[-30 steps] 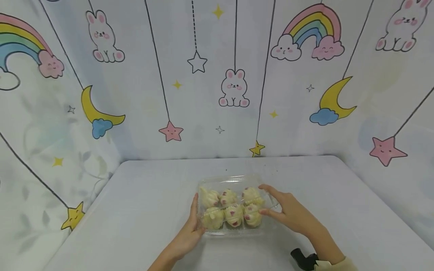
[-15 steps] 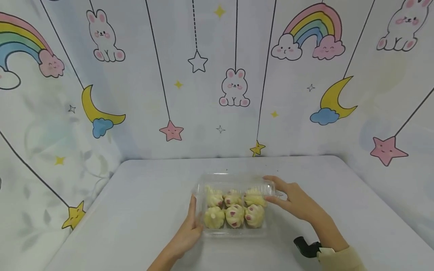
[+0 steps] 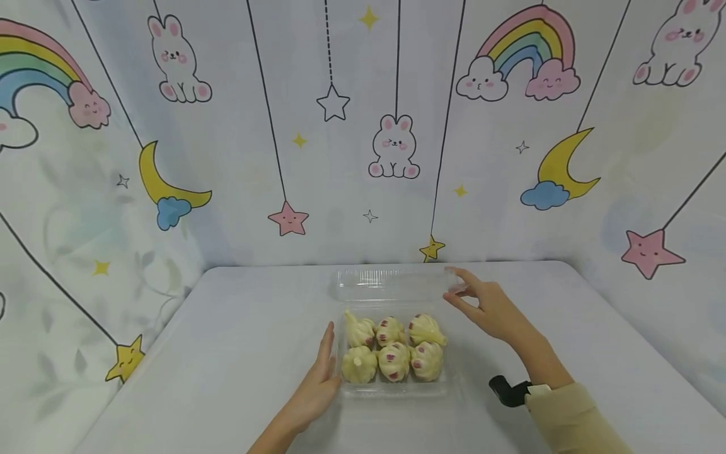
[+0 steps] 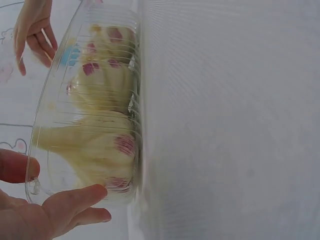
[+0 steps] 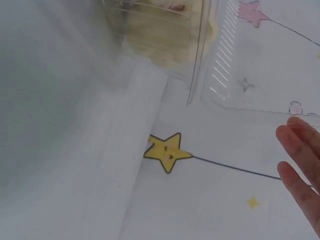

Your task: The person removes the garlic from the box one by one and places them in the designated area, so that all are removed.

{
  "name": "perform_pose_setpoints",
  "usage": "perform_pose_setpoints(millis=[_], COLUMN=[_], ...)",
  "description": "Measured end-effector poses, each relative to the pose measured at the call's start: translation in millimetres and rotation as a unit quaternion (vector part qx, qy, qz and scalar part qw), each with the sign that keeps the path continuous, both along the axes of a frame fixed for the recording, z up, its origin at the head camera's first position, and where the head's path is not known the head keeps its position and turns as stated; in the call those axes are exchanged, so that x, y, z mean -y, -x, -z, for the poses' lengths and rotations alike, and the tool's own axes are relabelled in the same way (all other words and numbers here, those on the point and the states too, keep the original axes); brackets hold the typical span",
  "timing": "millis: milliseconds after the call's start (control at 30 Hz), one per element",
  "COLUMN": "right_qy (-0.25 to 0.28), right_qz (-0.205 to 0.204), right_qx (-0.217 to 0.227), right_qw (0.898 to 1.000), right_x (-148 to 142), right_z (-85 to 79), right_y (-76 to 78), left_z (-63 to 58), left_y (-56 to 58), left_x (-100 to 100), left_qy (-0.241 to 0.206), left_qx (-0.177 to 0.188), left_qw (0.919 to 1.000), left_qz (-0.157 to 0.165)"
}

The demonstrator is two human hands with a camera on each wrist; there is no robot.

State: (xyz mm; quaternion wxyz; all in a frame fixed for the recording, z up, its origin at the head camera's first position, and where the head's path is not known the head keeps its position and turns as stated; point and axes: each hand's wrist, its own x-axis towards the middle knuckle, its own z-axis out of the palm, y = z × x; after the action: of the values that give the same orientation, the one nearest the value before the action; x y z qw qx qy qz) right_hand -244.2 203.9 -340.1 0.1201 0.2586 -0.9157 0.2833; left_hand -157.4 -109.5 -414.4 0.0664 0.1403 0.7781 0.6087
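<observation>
A clear plastic box (image 3: 397, 392) sits on the table with several pale garlic bulbs (image 3: 394, 362) in it, marked with purple patches. Its hinged lid (image 3: 391, 285) stands raised at the far side. My left hand (image 3: 314, 384) holds the box's left end, thumb by the rim and fingers against the wall, as the left wrist view also shows with the garlic bulbs (image 4: 102, 155) behind the plastic. At the lid's right corner is my right hand (image 3: 490, 309), thumb and finger around the edge. In the right wrist view its fingers (image 5: 297, 150) meet the lid's edge (image 5: 225, 65).
The white table (image 3: 244, 353) extends around the box. Behind it hangs a cloth backdrop (image 3: 351, 233) printed with rabbits, stars, moons and rainbows. A black wrist device (image 3: 509, 391) is worn at the right sleeve (image 3: 573, 416).
The lid has swung up and away from me, uncovering the garlic bulbs. My right hand has moved to the far side with it; my left hand has stayed at the box's left end.
</observation>
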Motion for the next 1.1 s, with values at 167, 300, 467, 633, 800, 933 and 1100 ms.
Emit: perform_pose_setpoints(millis=[167, 300, 467, 633, 800, 933, 1100], right_qy=[0.033, 0.057, 0.053, 0.049, 0.050, 0.047, 0.031], right_qz=[-0.008, -0.017, -0.024, -0.023, -0.017, -0.017, -0.025], right_qx=[-0.050, -0.070, -0.070, -0.064, -0.053, -0.033, -0.004], right_qw=[0.998, 0.996, 0.996, 0.997, 0.997, 0.998, 0.999], right_x=[-1.2, -2.4, -2.3, 0.0, 2.6, 2.2, 2.9], right_z=[5.6, 9.9, 14.2, 16.4, 22.2, 28.7, 34.7], right_y=[13.6, 23.3, 34.5, 46.1, 57.1, 65.1, 73.2], left_z=[0.6, 0.7, 1.4, 3.8, 6.2, 5.8, 3.6], left_y=[0.2, 0.1, -0.6, 0.6, 1.7, 1.3, 0.0], left_x=[-0.1, 0.2, 0.2, 0.9, 3.1, 2.2, 2.4], left_qy=[0.009, 0.015, -0.003, -0.009, -0.004, -0.004, 0.003], left_qx=[0.007, 0.009, 0.026, 0.028, 0.009, 0.011, 0.008], left_qw=[0.9999, 0.9998, 0.9996, 0.9996, 0.9998, 0.9998, 0.9999], left_qz=[0.001, -0.001, -0.005, 0.002, 0.018, 0.018, 0.015])
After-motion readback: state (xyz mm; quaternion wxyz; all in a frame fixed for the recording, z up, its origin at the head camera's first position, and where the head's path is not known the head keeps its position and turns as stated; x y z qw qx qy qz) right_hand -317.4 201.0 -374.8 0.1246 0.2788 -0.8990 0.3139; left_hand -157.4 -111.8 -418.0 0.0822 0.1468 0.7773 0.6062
